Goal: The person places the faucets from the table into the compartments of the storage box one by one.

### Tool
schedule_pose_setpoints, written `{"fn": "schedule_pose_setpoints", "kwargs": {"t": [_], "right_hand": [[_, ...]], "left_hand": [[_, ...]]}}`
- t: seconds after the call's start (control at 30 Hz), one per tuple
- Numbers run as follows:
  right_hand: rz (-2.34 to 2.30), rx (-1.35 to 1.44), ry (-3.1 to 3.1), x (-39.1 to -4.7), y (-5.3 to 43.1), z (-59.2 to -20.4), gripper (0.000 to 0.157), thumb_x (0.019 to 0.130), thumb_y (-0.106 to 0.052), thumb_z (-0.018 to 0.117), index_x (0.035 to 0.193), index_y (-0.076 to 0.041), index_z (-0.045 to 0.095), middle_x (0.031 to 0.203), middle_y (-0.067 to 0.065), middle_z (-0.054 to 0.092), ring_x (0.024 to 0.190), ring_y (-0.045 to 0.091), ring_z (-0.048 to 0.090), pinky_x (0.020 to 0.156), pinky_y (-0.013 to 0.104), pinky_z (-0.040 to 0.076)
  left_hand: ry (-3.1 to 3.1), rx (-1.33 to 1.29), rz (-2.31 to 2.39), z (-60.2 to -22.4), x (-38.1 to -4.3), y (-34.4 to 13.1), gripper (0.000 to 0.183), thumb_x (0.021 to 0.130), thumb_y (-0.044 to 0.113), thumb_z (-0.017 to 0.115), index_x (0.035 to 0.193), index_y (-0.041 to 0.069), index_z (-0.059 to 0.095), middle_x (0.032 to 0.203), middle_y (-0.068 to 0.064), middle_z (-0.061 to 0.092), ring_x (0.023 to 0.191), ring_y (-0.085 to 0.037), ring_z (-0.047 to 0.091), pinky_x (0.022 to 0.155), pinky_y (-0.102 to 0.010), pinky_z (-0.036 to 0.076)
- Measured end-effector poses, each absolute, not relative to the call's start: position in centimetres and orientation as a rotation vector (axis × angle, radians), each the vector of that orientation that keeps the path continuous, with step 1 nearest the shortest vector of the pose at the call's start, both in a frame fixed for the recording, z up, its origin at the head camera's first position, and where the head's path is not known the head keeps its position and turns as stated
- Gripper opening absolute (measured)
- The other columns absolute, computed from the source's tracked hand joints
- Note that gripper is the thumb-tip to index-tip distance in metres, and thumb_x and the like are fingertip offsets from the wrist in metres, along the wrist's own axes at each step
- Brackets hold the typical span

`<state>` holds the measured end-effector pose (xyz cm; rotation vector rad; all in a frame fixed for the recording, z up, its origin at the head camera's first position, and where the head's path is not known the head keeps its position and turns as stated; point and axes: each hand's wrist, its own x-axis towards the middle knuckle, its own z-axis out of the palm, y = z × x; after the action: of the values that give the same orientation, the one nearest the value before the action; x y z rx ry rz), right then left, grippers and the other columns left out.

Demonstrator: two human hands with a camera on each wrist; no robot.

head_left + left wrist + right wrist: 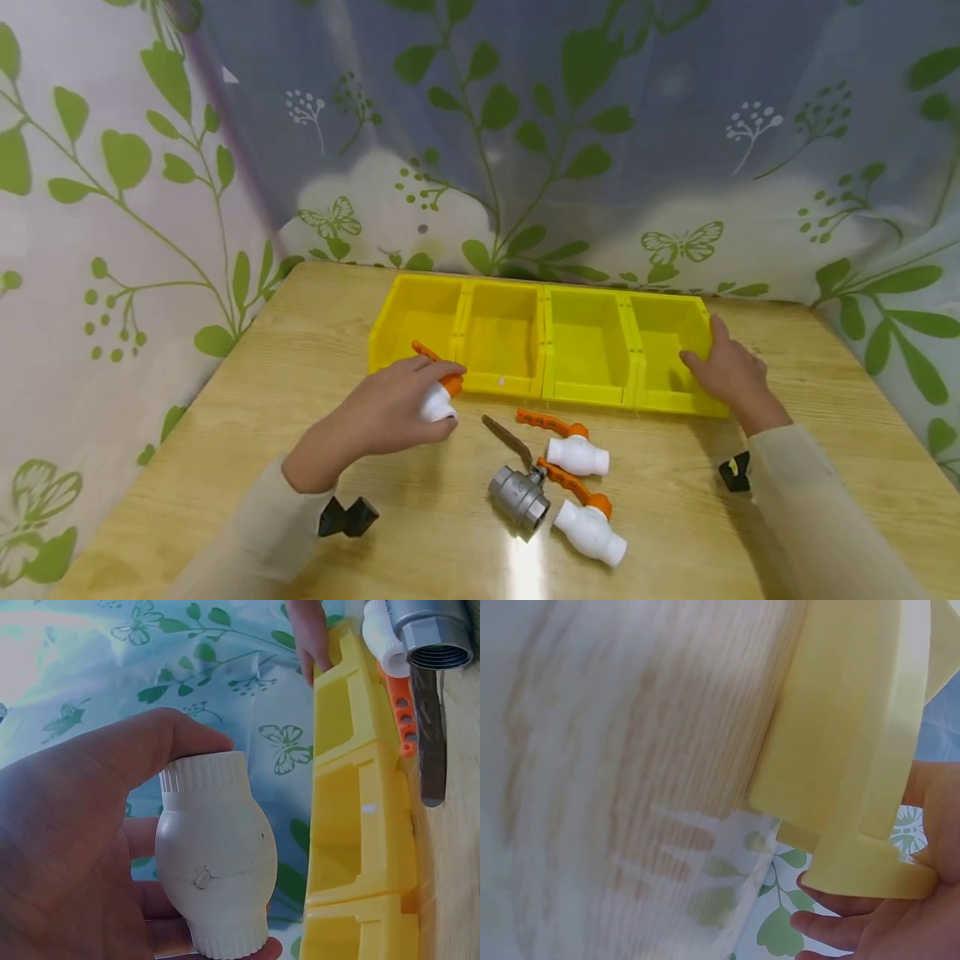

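Note:
My left hand [390, 408] holds a white plastic ball valve [214, 855] with an orange handle, in front of the leftmost yellow bin. In the left wrist view, the thumb lies on one ribbed end and a fingertip shows at the other. My right hand [731, 371] grips the side wall of the rightmost yellow bin [682, 402], thumb inside and fingers outside. Before the bins lie two more white ball valves, one nearer the bins [577, 456] and one nearer me [591, 533], both with orange handles. Beside them is a metal ball valve [517, 497] with a long brown lever.
Several yellow bins stand side by side in a row towards the back of the wooden table [247, 433]. Behind them hangs a leaf-patterned curtain [465, 192], which also covers the left and right sides. A small black device sits at each wrist.

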<state>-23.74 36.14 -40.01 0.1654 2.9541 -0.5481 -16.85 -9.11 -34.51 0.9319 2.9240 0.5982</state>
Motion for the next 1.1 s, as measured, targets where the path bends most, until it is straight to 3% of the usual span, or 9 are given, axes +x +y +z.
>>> {"fn": "schedule_pose_setpoints", "kwargs": {"t": [0.53,1.1], "right_hand": [[-0.57,0.173,2.975,-23.4,36.0,-39.7,0.088,0.091,-0.048,0.04,0.143,0.001,-0.011,0.13,0.04,0.031,0.113,0.055,0.032,0.088,0.067,0.017],[-0.518,0.182,3.002,-23.4,35.8,-39.7,0.087,0.091,-0.047,0.04,0.143,0.0,-0.011,0.127,0.039,0.035,0.111,0.054,0.036,0.086,0.067,0.022]], "left_hand": [[2.991,0.907,0.58,-34.5,-18.3,-9.3,0.051,0.076,0.038,0.063,0.123,0.021,0.052,0.105,0.0,0.055,0.077,-0.013,0.05,0.057,-0.023,0.043],[3.014,0.932,0.512,-34.0,-20.2,-9.7,0.055,0.076,0.039,0.064,0.126,0.018,0.052,0.112,-0.003,0.056,0.086,-0.016,0.053,0.06,-0.027,0.045]]}}
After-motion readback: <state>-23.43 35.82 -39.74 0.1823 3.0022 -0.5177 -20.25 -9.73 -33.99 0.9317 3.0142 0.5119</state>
